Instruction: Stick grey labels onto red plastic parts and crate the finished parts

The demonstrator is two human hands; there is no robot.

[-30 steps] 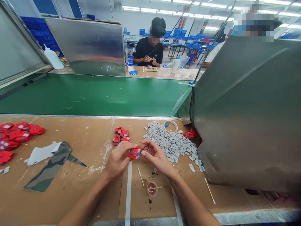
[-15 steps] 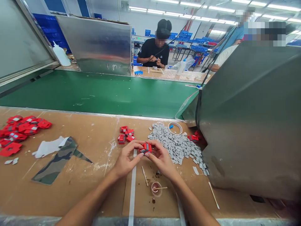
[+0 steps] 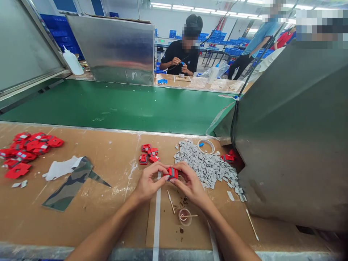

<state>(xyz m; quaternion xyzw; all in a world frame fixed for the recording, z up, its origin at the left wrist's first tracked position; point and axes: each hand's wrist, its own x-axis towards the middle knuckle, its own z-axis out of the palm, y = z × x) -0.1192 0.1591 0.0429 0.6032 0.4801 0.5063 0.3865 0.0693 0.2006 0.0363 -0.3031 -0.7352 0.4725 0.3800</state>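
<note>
One small red block point(image 3: 172, 174), boxy, with a grey band, above the cardboard worktop point(image 3: 122, 217); I see it pinched between the fingertips of left hand point(image 3: 150, 181) and right hand point(image 3: 189, 181) (underside hidden from me).

The red piece point(image 3: 172, 173) has turned since earlier.

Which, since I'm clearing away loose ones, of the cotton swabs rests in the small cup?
The middle cotton swab, its stick jutting right over the rim of the small cup; the left swab and far-right swab lie on the brown surface.
</note>
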